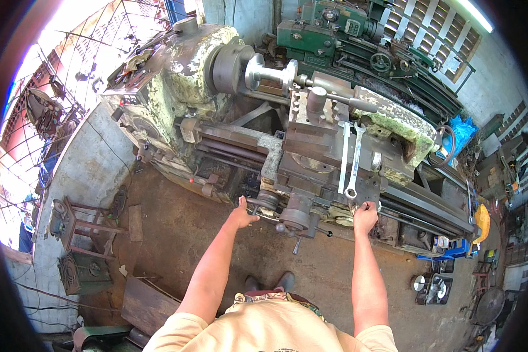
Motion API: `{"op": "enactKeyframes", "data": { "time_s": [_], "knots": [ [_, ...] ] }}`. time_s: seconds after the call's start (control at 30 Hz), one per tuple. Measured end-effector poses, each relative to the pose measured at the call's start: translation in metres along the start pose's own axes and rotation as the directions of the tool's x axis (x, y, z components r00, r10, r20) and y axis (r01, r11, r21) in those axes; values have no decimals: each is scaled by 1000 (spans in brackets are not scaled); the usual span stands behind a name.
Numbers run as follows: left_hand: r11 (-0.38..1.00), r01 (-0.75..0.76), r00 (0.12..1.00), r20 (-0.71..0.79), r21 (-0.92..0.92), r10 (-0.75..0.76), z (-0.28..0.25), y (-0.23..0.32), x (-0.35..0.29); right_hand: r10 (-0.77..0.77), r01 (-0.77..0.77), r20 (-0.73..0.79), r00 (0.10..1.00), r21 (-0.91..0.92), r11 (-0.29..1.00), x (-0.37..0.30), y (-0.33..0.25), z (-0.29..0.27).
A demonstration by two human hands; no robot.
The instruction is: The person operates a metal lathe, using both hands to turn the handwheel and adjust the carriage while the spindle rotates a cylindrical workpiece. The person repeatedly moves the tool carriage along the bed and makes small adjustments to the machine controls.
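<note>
In front of me is a large worn metal lathe. My left hand (pixel 242 217) is beside the rim of its carriage handwheel (pixel 267 201), thumb raised and fingers apart, seemingly touching the rim. My right hand (pixel 366 218) is closed at the carriage's right front edge; what its fingers grip is hidden. Just above that hand, a combination spanner (pixel 356 158) and a flat steel caliper-like tool (pixel 344 157) lie side by side on the carriage. A shiny spool-shaped workpiece (pixel 271 75) sits between the chuck (pixel 231 68) and the tailstock (pixel 387 114).
Small crank handles (pixel 297 239) stick out from the carriage toward me. Behind stands a green lathe (pixel 322 41). A metal-framed stand (pixel 91 229) is at left, and trays with parts (pixel 433 287) lie on the floor at right. A blue plastic bag (pixel 460 134) is beyond the tailstock.
</note>
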State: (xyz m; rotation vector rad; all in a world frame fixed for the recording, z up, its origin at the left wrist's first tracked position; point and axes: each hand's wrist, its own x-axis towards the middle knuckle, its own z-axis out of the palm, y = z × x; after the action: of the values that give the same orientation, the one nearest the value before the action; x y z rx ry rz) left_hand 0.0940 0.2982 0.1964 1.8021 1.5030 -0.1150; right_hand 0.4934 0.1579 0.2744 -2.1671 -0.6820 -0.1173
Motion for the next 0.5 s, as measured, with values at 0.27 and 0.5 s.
{"op": "enactKeyframes", "data": {
  "time_s": [0.27,0.5],
  "knots": [
    [1000,4,1000,20,-13,-4,-1,-2,1,-6,6,8,1000,3,1000,1,3,1],
    [999,18,999,44,-29,-17,-5,0,-2,-20,20,-5,1000,-8,1000,1,5,2]
  ]
}}
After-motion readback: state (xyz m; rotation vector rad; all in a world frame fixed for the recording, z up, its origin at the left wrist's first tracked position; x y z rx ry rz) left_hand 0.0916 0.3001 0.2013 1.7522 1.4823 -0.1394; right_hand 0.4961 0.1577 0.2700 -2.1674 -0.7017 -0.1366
